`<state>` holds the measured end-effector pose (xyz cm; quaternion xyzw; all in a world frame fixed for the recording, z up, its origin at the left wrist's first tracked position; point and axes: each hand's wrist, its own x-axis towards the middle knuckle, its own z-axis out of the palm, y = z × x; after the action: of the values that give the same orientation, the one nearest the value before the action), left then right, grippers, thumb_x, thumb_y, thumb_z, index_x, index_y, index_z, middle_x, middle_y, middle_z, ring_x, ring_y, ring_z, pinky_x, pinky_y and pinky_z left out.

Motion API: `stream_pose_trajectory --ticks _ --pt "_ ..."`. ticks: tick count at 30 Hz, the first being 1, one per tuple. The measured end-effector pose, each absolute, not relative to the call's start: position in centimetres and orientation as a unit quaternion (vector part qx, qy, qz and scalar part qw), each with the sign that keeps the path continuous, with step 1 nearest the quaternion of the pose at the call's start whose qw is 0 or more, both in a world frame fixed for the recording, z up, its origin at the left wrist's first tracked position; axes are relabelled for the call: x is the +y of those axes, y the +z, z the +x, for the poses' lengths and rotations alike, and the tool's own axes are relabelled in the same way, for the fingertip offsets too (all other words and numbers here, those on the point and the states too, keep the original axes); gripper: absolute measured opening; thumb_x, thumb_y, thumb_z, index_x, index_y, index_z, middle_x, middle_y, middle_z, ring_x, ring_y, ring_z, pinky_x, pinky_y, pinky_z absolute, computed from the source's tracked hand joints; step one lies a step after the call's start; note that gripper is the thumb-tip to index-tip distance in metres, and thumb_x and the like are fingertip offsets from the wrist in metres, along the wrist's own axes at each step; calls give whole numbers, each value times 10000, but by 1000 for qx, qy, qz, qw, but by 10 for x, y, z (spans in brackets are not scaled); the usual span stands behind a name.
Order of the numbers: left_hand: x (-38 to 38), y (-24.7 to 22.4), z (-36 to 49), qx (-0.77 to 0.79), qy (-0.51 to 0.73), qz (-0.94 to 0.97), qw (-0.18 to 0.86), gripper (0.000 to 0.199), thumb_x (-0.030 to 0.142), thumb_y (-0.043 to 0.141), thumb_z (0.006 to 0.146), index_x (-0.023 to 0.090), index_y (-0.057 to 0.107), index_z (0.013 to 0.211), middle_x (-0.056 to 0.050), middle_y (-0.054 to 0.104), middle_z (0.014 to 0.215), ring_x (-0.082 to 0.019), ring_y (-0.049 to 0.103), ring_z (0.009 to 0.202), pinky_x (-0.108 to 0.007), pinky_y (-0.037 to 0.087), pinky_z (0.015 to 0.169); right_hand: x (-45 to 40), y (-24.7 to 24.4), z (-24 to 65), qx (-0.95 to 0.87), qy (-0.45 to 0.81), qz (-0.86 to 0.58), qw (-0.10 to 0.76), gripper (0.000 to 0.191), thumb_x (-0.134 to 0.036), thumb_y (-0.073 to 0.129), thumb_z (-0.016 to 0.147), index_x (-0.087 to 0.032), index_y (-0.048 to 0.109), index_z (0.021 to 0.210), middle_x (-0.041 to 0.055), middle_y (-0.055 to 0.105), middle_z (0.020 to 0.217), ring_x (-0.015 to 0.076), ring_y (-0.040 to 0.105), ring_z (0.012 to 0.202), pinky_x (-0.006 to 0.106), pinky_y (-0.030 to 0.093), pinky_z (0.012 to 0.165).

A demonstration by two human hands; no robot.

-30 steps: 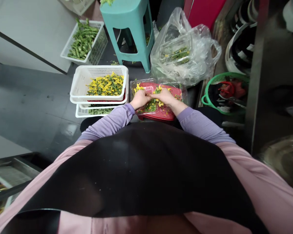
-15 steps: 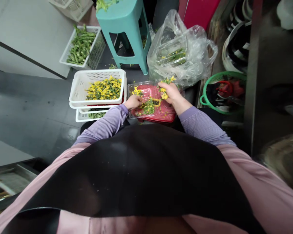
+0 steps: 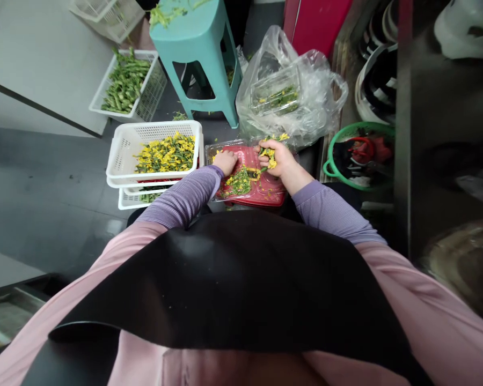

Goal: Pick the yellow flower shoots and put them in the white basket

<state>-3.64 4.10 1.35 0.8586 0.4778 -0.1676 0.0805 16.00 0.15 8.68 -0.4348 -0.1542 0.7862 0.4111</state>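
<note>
My right hand is closed around a small bunch of yellow-flowered green stems, over the right half of an open clear plastic box. My left hand lies back-up over the left half of the box, fingers stretched to the right. Yellow blossoms peek out just behind it; what lies under the palm is hidden. Loose green and yellow bits rest in the box near my left fingers. A red tray or lid shows beneath the clear plastic.
Left of the box, stacked white baskets hold cut yellow-flowered stems. Behind stand a basket of green stalks and a turquoise stool. A plastic bag with a clear box lies behind; a green basin stands right.
My left hand has shifted over the blossoms at the box's left side, turning its back upward. My right hand still grips its bunch, nearly in place. The view has shifted slightly.
</note>
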Motion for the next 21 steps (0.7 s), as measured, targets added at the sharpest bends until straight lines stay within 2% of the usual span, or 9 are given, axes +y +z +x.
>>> stream_pose_trajectory --ticks 5,9,12,14,17,19,21 --pt "38 14 -46 465 -196 854 130 360 134 437 937 93 629 1238 -173 615 1158 -244 577 1123 -314 429 974 2 82 159 -130 793 -445 395 116 -128 585 766 -164 476 770 -48 486 562 37 253 390 182 176 371" --pt "29 20 -48 501 -227 830 94 386 81 400 926 -9 606 1240 -258 574 1204 -305 565 1171 -365 448 970 2 74 155 -136 783 -465 391 118 -124 568 802 -158 467 752 -35 504 573 33 269 388 179 193 372" --pt "24 18 -45 522 -218 818 108 368 69 398 922 -8 640 1189 -276 588 1186 -322 600 1125 -403 465 947 1 69 153 -164 767 -475 399 151 -122 600 793 -163 462 747 -27 516 582 36 310 401 177 233 380" --pt "24 16 -43 533 -167 817 147 310 119 462 926 27 676 1131 -246 629 1133 -307 625 1079 -400 469 945 0 65 152 -184 752 -492 399 182 -124 636 772 -167 462 744 -25 518 578 45 354 417 182 302 403" --pt "26 22 -41 602 -2 765 229 182 178 584 889 72 709 970 -158 688 944 -243 662 931 -336 495 887 -2 59 150 -229 720 -526 391 191 -130 688 728 -157 502 763 -29 521 571 76 458 472 220 426 500" --pt "25 34 -42 646 129 672 338 123 183 610 879 87 687 887 -92 674 781 -176 651 737 -276 515 745 -4 54 147 -287 693 -538 386 194 -148 721 702 -143 559 810 -21 552 598 115 546 566 263 484 605" --pt "20 49 -44 643 222 555 480 89 180 624 877 97 653 862 -36 627 662 -119 588 559 -224 482 587 -6 48 144 -353 664 -540 377 247 -168 760 673 -138 607 865 -5 587 642 160 600 687 302 503 699"
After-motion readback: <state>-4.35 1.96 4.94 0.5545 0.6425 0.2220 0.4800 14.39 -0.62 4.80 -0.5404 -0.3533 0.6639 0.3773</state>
